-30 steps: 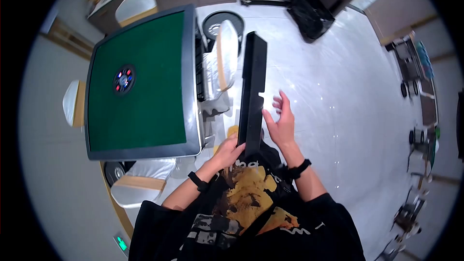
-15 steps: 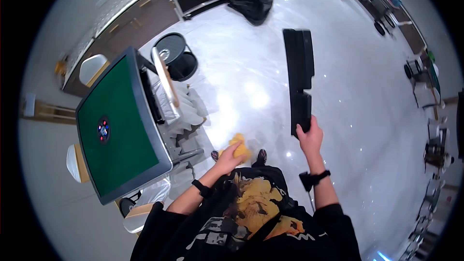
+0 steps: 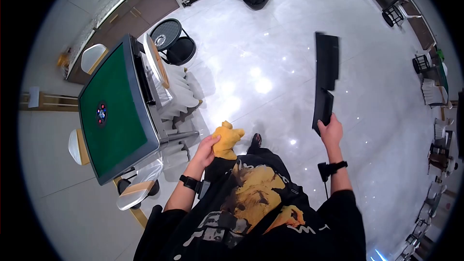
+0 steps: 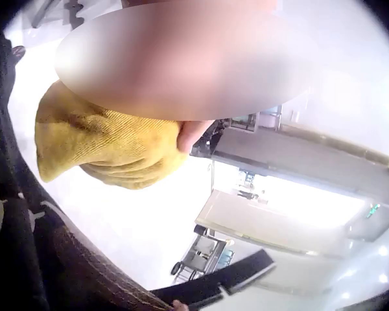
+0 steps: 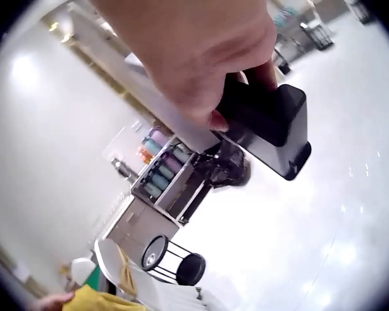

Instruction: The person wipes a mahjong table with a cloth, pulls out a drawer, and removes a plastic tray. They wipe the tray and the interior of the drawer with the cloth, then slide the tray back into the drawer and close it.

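One cloth (image 3: 225,141) pinched in left grip (image 3: 206,151) at seven o'clock, one panel (image 3: 327,63) at two, near end pinched in right grip (image 3: 332,130) at three, head view.

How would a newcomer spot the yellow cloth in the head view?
Find the green-topped table on the left. Right of its near corner, the left hand grips the cloth. It is loose, bunched yellow fabric, unlike the flat gold print on the black shirt below.
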`<state>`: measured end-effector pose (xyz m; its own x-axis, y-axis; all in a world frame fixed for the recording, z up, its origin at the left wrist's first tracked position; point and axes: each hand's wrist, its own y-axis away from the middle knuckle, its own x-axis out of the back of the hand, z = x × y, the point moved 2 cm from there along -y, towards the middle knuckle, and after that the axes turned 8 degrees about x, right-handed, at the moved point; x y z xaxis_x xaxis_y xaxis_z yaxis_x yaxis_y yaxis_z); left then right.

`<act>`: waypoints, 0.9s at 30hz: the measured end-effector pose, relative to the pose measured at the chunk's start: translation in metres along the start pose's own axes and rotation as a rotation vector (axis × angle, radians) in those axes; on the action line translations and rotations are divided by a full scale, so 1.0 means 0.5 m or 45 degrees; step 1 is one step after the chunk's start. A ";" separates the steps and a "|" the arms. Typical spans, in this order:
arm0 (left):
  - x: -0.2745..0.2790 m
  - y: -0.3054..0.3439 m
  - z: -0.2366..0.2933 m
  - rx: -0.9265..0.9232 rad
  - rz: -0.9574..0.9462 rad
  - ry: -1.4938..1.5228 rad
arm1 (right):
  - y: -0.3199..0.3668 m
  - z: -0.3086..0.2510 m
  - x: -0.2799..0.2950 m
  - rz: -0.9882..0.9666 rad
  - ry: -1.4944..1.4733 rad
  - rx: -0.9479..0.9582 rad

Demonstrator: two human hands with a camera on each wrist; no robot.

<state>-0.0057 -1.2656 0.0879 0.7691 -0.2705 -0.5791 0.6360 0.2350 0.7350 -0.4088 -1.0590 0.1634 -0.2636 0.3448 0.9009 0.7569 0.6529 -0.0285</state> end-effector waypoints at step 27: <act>-0.110 0.119 0.414 -1.581 1.117 -1.475 | 0.169 -0.591 -0.032 -1.158 -1.216 0.502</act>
<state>-0.0231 -1.4300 0.2364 0.7744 0.0014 0.6327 0.2320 0.9297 -0.2859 -0.1639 -1.2084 0.2745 -0.9962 -0.0824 0.0280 -0.0777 0.9869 0.1413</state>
